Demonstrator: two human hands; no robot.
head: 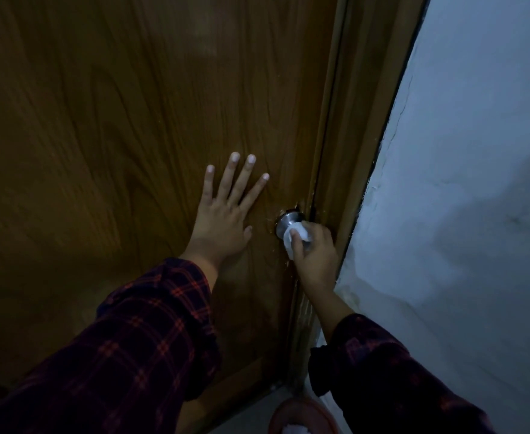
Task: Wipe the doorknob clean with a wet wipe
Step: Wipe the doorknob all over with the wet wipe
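A round silver doorknob [286, 221] sticks out of a brown wooden door [132, 120] near its right edge. My right hand [315, 256] is closed around a white wet wipe [295, 238] and presses it against the knob's front and underside, hiding much of the knob. My left hand [226, 214] lies flat on the door just left of the knob, fingers spread, holding nothing. Both arms wear dark plaid sleeves.
The wooden door frame [351, 151] runs along the door's right edge. A rough pale wall [461, 183] fills the right side. Low down, by the foot of the door, sits a reddish round bin [301, 415] with something white in it.
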